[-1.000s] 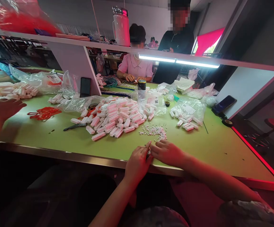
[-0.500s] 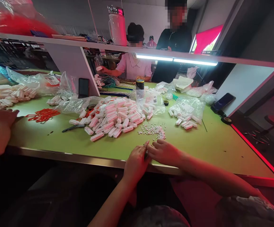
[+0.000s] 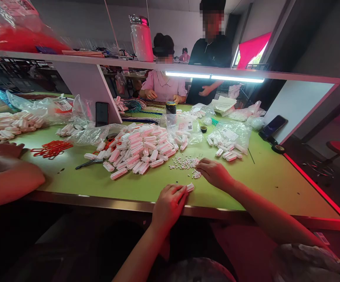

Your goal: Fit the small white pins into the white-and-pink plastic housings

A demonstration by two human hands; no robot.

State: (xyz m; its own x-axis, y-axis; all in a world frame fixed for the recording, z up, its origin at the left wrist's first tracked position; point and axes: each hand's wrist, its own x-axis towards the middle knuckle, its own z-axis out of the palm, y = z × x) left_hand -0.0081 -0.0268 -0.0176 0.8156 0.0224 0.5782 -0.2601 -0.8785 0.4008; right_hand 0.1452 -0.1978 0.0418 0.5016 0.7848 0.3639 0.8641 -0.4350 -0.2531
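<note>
Near the table's front edge my left hand (image 3: pixel 169 201) is closed around a small white plastic housing (image 3: pixel 190 188), whose end sticks out past the fingertips. My right hand (image 3: pixel 215 172) has its fingers bunched together at the edge of a scatter of tiny white pellet-like pieces (image 3: pixel 184 162). What those fingertips hold, if anything, is too small to make out. Behind and to the left of my hands lies a large heap of white plastic housings (image 3: pixel 140 149).
A co-worker's arm (image 3: pixel 11 172) rests at the left by orange-red loops (image 3: pixel 51 149). Scissors (image 3: pixel 89 162) lie beside the heap. A plastic bag (image 3: pixel 231 135) with more housings is at right, near a phone (image 3: pixel 273 127). Two people stand or sit beyond the shelf (image 3: pixel 78 58).
My right hand has moved away from my left, forward and right to the small pieces. The housing in my left hand now shows. The co-worker's arm at left has shifted further in.
</note>
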